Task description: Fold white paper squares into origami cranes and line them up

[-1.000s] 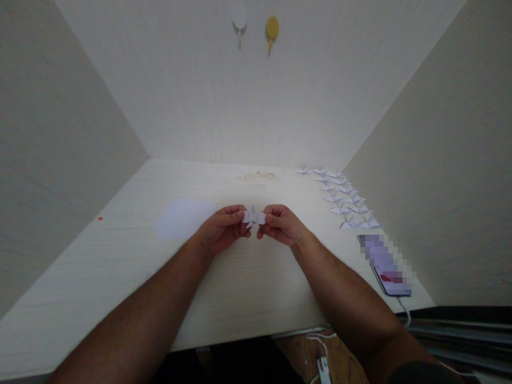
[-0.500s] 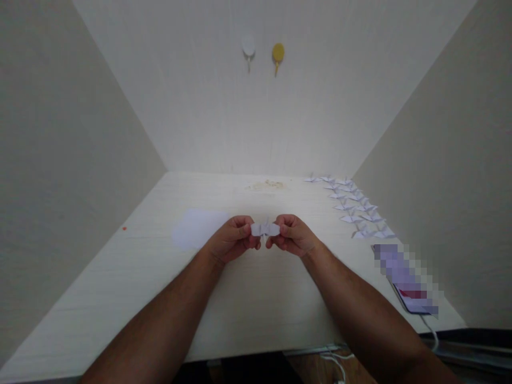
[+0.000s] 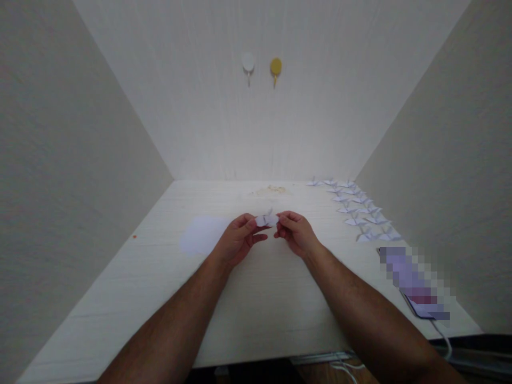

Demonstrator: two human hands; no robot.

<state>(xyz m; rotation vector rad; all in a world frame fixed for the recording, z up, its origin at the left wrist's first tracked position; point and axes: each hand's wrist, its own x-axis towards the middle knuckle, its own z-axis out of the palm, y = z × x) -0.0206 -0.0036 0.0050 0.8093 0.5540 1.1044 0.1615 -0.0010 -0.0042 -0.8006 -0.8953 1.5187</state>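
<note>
A small white folded paper crane (image 3: 266, 220) is held up over the middle of the table, its wings stretched sideways between both hands. My left hand (image 3: 241, 237) pinches the left wing between thumb and fingers, with the lower fingers reaching out beneath it. On the other side, my right hand (image 3: 295, 231) grips the tip of the right wing in the same way. A thin point of the paper sticks up from its middle.
Several finished paper cranes (image 3: 356, 221) stand in rows at the table's (image 3: 264, 320) right rear. Nearer lies a phone (image 3: 416, 288), partly pixelated, with a white cable (image 3: 445, 341). White paper sheets (image 3: 202, 234) lie left of my hands. Two hooks (image 3: 276, 66) hang on the back wall.
The crane has tipped in my hands, and its lower point no longer shows. My left hand's lower fingers have stretched out. The whole view has shifted slightly.
</note>
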